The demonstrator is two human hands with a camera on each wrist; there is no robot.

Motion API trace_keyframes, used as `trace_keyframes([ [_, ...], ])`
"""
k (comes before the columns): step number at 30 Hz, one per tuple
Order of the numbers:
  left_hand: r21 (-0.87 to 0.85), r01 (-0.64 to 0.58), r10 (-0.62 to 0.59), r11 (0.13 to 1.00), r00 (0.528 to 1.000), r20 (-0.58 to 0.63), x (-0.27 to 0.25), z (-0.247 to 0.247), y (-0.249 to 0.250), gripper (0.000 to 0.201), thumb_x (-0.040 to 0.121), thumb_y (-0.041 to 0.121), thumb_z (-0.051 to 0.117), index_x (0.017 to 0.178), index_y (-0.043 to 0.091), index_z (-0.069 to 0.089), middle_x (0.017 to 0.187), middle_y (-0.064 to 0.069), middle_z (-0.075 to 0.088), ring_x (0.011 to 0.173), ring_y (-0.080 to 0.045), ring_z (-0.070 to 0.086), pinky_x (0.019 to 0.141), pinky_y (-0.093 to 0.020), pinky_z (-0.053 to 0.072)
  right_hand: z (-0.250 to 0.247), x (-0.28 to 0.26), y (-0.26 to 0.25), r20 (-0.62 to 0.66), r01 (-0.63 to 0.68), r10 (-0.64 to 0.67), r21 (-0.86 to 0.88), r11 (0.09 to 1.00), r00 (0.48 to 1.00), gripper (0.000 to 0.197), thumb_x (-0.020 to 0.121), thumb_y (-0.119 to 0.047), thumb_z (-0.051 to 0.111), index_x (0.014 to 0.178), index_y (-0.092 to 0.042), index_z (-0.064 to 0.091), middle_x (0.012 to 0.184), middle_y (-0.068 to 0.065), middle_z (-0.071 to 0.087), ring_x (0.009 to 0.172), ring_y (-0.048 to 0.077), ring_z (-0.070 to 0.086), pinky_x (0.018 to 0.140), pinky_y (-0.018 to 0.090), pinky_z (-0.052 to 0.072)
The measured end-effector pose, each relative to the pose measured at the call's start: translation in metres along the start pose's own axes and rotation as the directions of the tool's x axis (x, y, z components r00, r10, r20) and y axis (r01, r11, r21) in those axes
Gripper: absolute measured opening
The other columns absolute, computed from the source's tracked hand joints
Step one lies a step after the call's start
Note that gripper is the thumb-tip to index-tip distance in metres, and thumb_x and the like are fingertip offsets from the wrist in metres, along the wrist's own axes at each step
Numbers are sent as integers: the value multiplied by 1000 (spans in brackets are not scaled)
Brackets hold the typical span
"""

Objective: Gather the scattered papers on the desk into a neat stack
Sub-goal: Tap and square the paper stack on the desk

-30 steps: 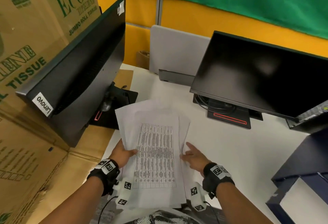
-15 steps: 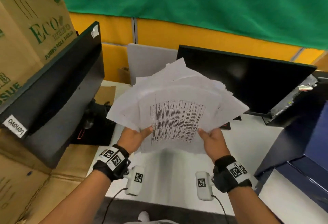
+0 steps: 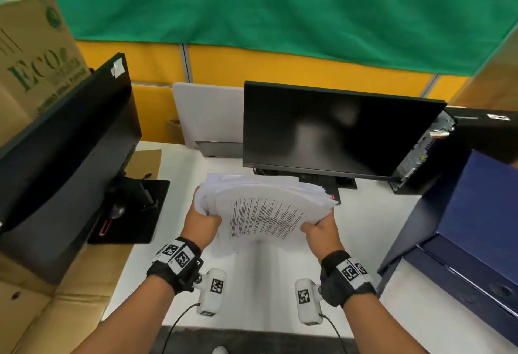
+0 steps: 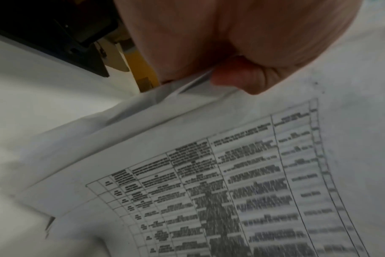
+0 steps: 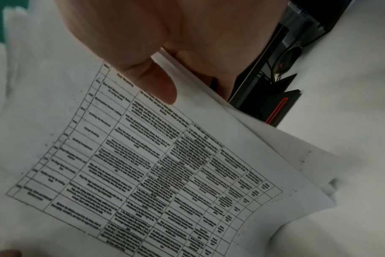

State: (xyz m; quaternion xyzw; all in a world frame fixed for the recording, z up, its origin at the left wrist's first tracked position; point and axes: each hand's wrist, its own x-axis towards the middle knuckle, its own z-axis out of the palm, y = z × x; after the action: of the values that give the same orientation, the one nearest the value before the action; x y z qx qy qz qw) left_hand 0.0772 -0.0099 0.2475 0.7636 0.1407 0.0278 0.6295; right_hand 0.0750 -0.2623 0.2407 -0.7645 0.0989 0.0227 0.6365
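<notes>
A bundle of white printed paper sheets (image 3: pixel 266 213) is held up off the white desk top (image 3: pixel 252 278) w/ both hands, in front of the black centre monitor (image 3: pixel 336 129). The top sheet shows a printed table; the bundle is bowed upward and edges are fanned, not squared. The left side is gripped by the left hand (image 3: pixel 201 224), thumb (image 4: pixel 237 76) pressed on top and sheets pinched against the fingers beneath. The right side is pinched by the right hand (image 3: pixel 319 233), thumb (image 5: pixel 152 81) laid on the table's edge, fingers under. A second black monitor (image 3: pixel 64 151) is seen at left, w/ a brown cardboard box (image 3: pixel 30 53) behind it. A dark blue box (image 3: pixel 471 213) sits at right.
</notes>
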Motion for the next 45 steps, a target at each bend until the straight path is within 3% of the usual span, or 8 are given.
trace_keyframes([
  [7,-87,-51,42,995,994,-103,6,-6,3,41,86,-8,53,106,27,60,105,-2,67,104,-23,62,92,-40,48,-4,7,-3,14,40,-40,0,999,999,52,89,8,49,120,-32,37,108,-11,60,98,2,58,72,12,48],
  [12,-160,-102,82,982,988,-132,-7,4,3,42,96,4,49,107,44,52,113,16,63,108,-4,59,92,-31,45,-5,9,-4,23,59,-58,-40,997,998,46,92,4,48,118,-32,40,105,-16,58,96,0,56,81,19,49],
  [23,-80,-28,23,996,998,-56,0,9,12,69,83,-14,44,126,38,34,109,3,58,103,-19,56,80,-32,47,-3,14,-7,102,63,-62,-9,998,993,63,84,17,45,119,-31,25,111,-14,52,100,3,53,82,20,47],
  [26,-60,27,-28,998,1000,-9,4,6,10,69,84,-12,51,131,36,37,118,3,58,112,-20,52,92,-37,43,-1,15,-7,135,41,-38,-21,999,990,56,90,7,50,124,-30,26,117,-4,55,105,13,55,93,31,47],
  [29,17,-7,7,1000,999,37,6,7,8,50,93,10,56,135,31,40,125,5,59,119,-19,53,105,-46,42,6,12,-3,166,64,-48,-96,993,985,47,96,-9,50,138,-21,31,120,-4,55,113,17,54,89,21,45],
  [34,11,-121,121,993,993,4,2,25,24,41,98,26,47,138,28,36,116,11,59,104,1,55,89,-32,51,13,17,-13,31,130,-128,-83,988,991,42,98,-16,48,139,-15,39,118,-6,56,110,13,54,93,21,47],
  [37,-83,-127,121,988,990,-79,0,33,31,46,96,12,52,134,31,34,115,10,56,102,-1,54,76,-19,48,9,15,-19,-2,153,-153,-30,988,988,40,97,-14,50,135,-15,39,117,-6,54,108,11,53,73,-1,44],
  [45,-174,-185,185,967,983,-14,2,34,42,69,78,-8,66,109,47,40,114,-3,51,108,-22,57,78,-35,59,-6,7,-32,-50,225,-221,91,970,974,65,81,5,67,124,-28,32,110,-13,53,93,-4,60,65,5,49],
])
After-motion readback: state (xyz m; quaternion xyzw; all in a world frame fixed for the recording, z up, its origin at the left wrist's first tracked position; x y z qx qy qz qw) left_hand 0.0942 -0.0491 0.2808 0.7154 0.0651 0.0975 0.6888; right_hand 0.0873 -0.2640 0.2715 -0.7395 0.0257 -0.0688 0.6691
